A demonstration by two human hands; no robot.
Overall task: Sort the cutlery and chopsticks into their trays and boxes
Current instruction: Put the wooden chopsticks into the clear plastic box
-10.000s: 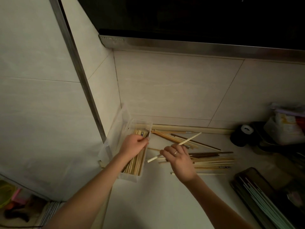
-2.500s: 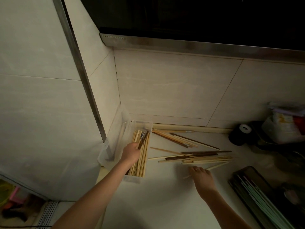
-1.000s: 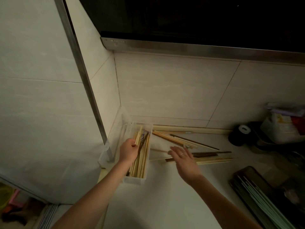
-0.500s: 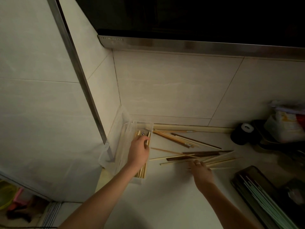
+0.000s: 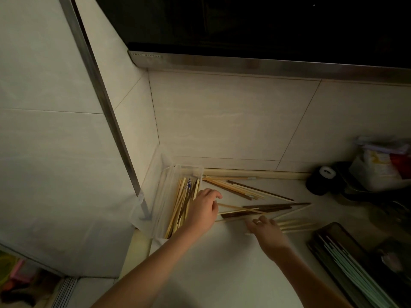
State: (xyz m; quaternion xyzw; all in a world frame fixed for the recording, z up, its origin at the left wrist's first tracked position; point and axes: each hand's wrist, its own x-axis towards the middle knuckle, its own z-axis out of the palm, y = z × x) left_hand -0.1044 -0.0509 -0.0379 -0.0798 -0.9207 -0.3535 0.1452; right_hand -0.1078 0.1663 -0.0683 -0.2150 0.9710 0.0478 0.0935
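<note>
A clear plastic box stands in the counter corner with several pale wooden chopsticks lying in it. Loose pale and dark chopsticks are scattered on the counter to its right. My left hand hovers over the box's right edge, its fingers loosely bent toward the tip of a pale loose chopstick and holding nothing. Palm down, my right hand lies on a few pale chopsticks, with its fingers curled over them.
At the right edge lies a dark tray holding several pale green chopsticks. Against the back wall sit a black tape roll and a bag. Tiled walls close in the corner at left and behind.
My left hand has moved out of the box toward the loose chopsticks. My right hand has stayed on the pale chopsticks near the front and shifted slightly.
</note>
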